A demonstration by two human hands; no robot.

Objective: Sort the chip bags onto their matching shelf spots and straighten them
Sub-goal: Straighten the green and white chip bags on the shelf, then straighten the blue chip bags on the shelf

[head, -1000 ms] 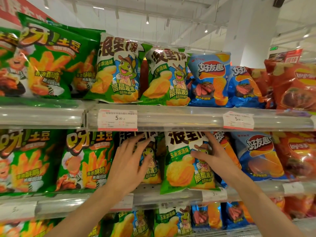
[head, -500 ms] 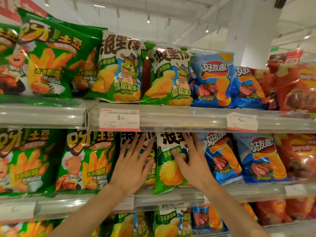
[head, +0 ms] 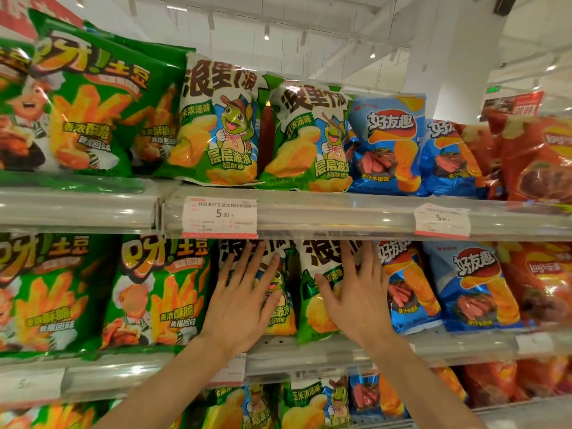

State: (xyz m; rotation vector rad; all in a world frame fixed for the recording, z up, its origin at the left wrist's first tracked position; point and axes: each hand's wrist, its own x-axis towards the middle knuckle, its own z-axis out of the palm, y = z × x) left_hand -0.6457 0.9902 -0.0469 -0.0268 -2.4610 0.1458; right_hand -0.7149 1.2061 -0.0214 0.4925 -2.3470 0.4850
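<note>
Head view. The top shelf (head: 340,212) carries two full green fry bags with a third cut off at the left edge, two white-and-green corn bags (head: 216,125), two blue bags (head: 387,144) and red bags (head: 538,156) at the right, their number unclear. The middle shelf (head: 309,351) holds two green fry bags (head: 158,292), then two corn bags side by side, two blue bags and at least one red bag. On the bottom shelf, partly hidden by the arms, stand at least two corn bags, a blue bag and several red ones. Two price tags (head: 219,216) hang on the top shelf's rail.

The left hand (head: 241,305) lies flat on the left corn bag (head: 280,311) of the middle shelf, fingers straight and spread wide, fingertips reaching up to the bag's top under the rail. It grips nothing. The right hand (head: 356,298) lies flat on the right corn bag (head: 315,274) just beside it, fingers straight and fanned, thumb out to the left across the bag's face; it too only presses. Both bags stand upright on the middle shelf between the fry bags and the blue bags, the right one touching the blue bag next to it.
</note>
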